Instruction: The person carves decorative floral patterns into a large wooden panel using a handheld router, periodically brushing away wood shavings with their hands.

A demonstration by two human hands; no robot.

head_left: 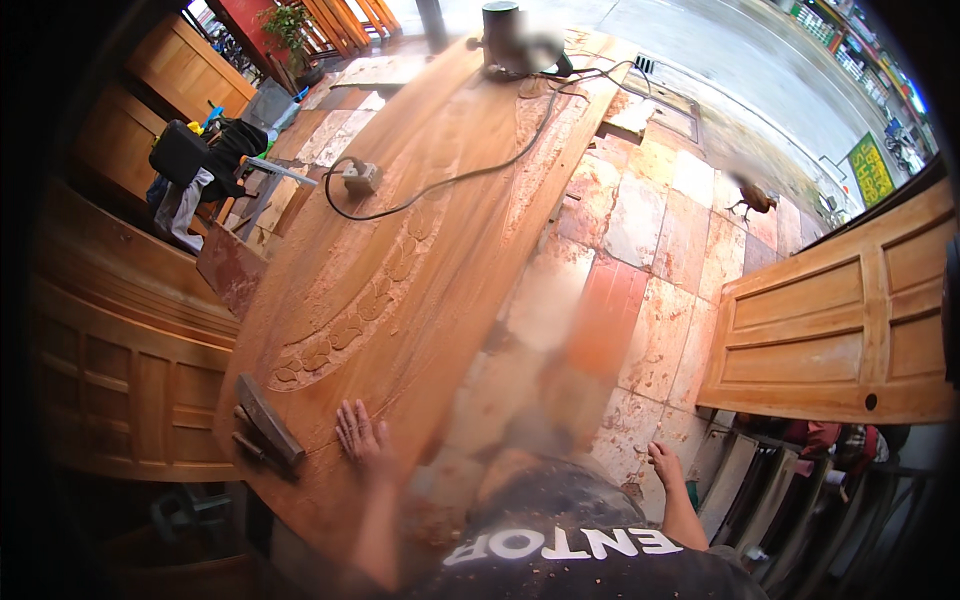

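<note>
My left hand (pixel 362 432) rests on a large carved wooden panel (pixel 390 130) with fingers spread. Left of it lies a dark, long tool (pixel 268 420), perhaps a hand plane, on the panel. A carved leafy band (pixel 350 325) runs along the wood, dusted with shavings. My right hand (pixel 666 462) hangs over the tiles, loosely curled with fingers apart, nothing visible in it. A power tool (pixel 500 45), partly blurred, sits at the panel's far end; its dark cord loops across the panel by a socket block (pixel 362 178).
Panelled doors lean at left (pixel 120 370) and right (pixel 820 310). A cluttered stand (pixel 200 160) is beside the panel. A chicken (pixel 752 198) stands on the tiled floor (pixel 655 320), near the road (pixel 720 45). Stacked items (pixel 840 445) lie below the right door.
</note>
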